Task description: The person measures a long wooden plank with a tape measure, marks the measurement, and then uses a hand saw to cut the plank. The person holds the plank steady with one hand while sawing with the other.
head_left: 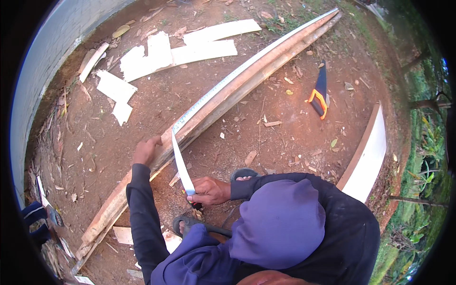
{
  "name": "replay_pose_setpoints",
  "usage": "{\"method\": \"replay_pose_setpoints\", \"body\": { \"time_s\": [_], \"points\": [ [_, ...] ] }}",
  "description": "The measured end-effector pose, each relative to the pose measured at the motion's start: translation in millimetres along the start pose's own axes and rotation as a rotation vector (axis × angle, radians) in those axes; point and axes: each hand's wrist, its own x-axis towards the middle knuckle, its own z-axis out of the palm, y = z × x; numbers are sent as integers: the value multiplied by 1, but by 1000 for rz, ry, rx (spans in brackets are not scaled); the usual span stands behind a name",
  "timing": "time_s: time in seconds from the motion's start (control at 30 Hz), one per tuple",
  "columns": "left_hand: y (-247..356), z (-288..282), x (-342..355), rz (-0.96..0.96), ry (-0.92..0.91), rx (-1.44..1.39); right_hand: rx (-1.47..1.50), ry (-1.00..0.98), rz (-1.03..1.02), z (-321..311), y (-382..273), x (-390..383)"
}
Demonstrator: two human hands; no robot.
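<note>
My left hand (148, 152) grips the near side of a long wooden beam (266, 69), which lies diagonally on the dirt beside a second length of timber. A tape measure's white blade (213, 92) runs along the beam to its far end. Near my left fingers it bends down toward my right hand (209, 191), which is closed on the black-and-orange case (194, 204), mostly hidden. My purple-clad knees (275, 218) and sandalled feet (194, 227) are below.
A handsaw (320, 95) with an orange-edged handle lies right of the beam. Broken white boards (204, 54) lie beyond it, and another board (365, 156) at far right. A low wall (33, 85) curves along the left, near someone's dark-clad leg (35, 213). Plants border the right.
</note>
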Motion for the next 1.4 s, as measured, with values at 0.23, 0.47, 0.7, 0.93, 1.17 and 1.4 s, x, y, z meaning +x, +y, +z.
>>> {"method": "replay_pose_setpoints", "body": {
  "time_s": [0.23,0.47,0.7,0.93,1.17,1.4],
  "points": [
    [-1,0,-3,2,-14,22,417,780,324,-88,-5,-55],
    [-2,3,1,26,-19,-24,-174,1069,531,-171,34,-127],
    [6,-2,-2,-171,-39,-194,-237,889,637,-141,36,-160],
    [-13,8,2,15,7,-85,-182,1050,617,-129,60,-169],
    [-23,18,5,-11,-28,-71,-154,1163,725,-145,44,-123],
    [-6,3,0,-63,-13,-87,-495,1113,910,-153,36,-113]
  ]
}}
